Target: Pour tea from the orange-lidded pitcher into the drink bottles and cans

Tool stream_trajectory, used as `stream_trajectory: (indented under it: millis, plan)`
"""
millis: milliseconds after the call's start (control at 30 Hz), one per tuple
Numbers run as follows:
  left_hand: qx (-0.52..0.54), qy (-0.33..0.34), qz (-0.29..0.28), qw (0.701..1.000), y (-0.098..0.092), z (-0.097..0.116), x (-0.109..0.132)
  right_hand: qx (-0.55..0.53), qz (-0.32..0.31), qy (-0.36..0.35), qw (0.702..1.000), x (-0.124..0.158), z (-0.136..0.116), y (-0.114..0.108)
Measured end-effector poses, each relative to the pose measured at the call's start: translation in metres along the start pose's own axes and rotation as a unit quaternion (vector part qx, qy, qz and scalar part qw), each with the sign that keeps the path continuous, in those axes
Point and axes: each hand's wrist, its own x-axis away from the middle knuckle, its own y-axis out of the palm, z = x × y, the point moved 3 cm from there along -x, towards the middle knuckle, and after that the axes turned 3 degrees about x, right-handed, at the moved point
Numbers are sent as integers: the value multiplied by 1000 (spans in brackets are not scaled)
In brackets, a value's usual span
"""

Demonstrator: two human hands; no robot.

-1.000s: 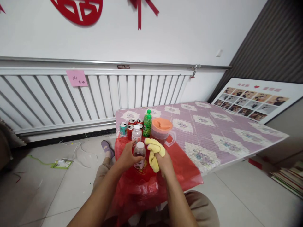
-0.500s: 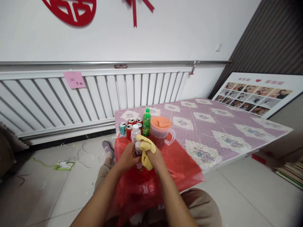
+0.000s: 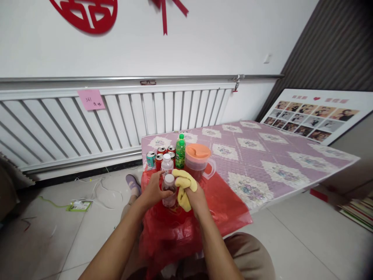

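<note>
The nearer white-capped bottle [image 3: 170, 186] is best steadied upright by the left hand [image 3: 152, 191], curved around it (whether clamped cannot be told), while the yellow cloth [image 3: 184, 183] is held bunched alongside in the right hand [image 3: 198, 200].

This person's left grip [image 3: 154, 190] curls round a white-capped clear plastic bottle [image 3: 169, 200]; the right grip [image 3: 197, 197] holds a bunched yellow cloth [image 3: 183, 188] just beside it, above red plastic sheeting [image 3: 225, 204] on the purple, flower-patterned worktop [image 3: 237, 153].
</note>
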Motion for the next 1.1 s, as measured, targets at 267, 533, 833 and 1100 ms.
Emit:
stream_trajectory:
  millis: [267,533,833,1100]
  plan:
    - [-32,-5,16,999,13,5,9,-10,4,19,1000,-1,-4,21]
    - [39,17,-146,988,-11,0,-9,3,-10,42,999,0,12,15]
    - [0,19,6,1000,-9,15,-5,-17,60,27,998,4,-1,-5]
    - [-75,-20,66,995,14,21,-2,-8,-13,11,1000,0,-6,18]
